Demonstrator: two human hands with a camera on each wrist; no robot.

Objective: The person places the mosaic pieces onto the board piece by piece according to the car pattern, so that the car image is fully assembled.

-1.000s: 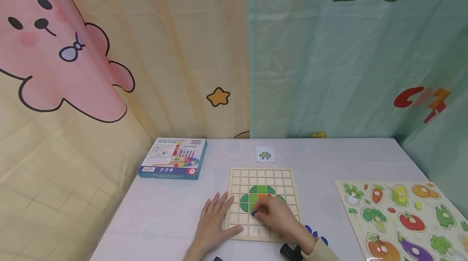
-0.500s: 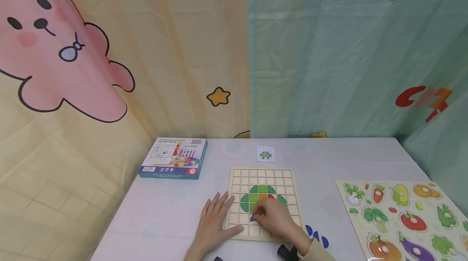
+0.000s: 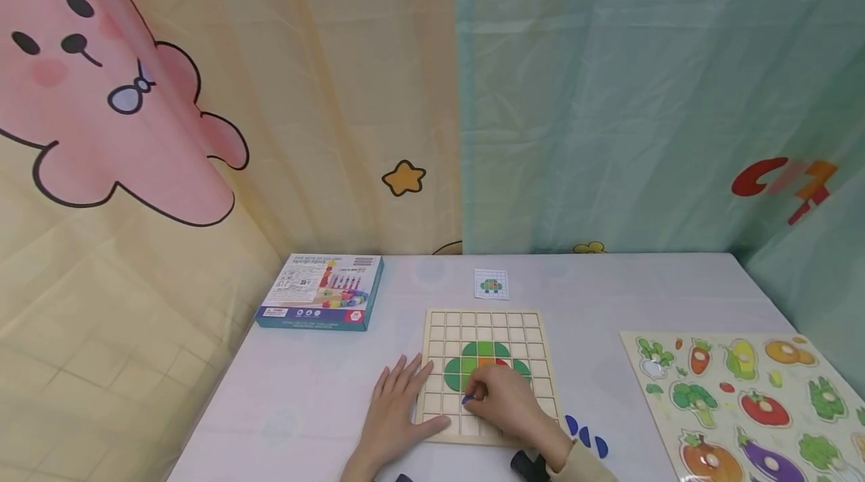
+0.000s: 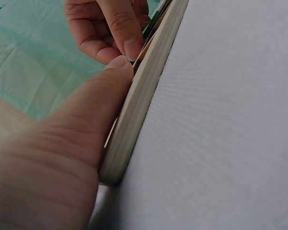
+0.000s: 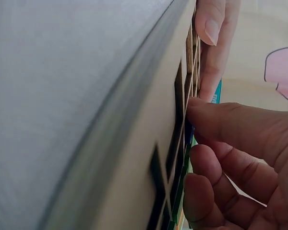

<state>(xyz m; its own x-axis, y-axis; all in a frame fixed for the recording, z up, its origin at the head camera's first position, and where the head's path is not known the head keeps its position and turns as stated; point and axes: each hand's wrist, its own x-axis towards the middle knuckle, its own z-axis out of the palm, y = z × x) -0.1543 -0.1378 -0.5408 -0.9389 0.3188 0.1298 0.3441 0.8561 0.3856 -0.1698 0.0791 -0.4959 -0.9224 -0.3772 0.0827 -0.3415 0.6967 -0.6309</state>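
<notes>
A wooden grid board (image 3: pixel 483 324) lies on the white table, with a green dome of tiles (image 3: pixel 473 362) topped by orange and red pieces. My right hand (image 3: pixel 475 395) pinches a small blue piece (image 3: pixel 466 399) against the row just below the green tiles. In the right wrist view its fingers (image 5: pixel 230 158) curl at the board's surface. My left hand (image 3: pixel 404 386) lies flat on the table with straight fingers at the board's left edge. The left wrist view shows its thumb (image 4: pixel 101 96) pressing that edge (image 4: pixel 139 110).
A small pattern card (image 3: pixel 490 284) lies behind the board, and a blue box (image 3: pixel 320 291) sits at the back left. Loose blue pieces (image 3: pixel 584 437) lie right of the board. A vegetable peg puzzle (image 3: pixel 743 399) fills the right side. Cloth curtains surround the table.
My right hand has shifted slightly left and nearer with the blue piece, lowering it onto the board. The left hand has stayed in place.
</notes>
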